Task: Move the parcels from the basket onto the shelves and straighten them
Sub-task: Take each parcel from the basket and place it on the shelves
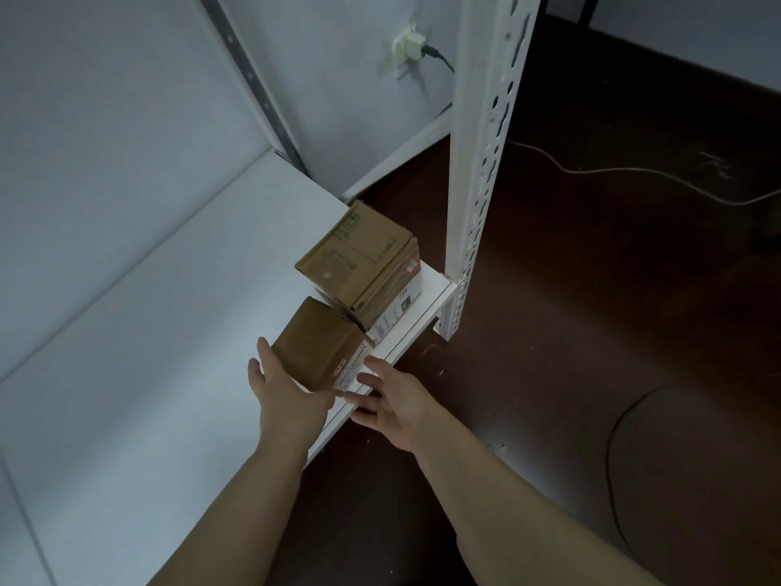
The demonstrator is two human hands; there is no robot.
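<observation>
A small brown cardboard parcel (319,344) with a white label sits near the front edge of the white shelf (139,374). Behind it a larger brown parcel (359,260) lies stacked on a white box (401,306) at the shelf's right end. My left hand (281,391) lies with straight fingers against the small parcel's left side. My right hand (386,399) is spread just in front of its labelled face, fingers straight; whether it touches is unclear. The basket is out of view.
A white perforated shelf post (481,162) rises at the front right corner. A plug and cable (414,52) sit on the wall behind. Dark floor (591,310) with a pale cable (634,175) lies to the right, a dark rounded shape (697,480) at lower right.
</observation>
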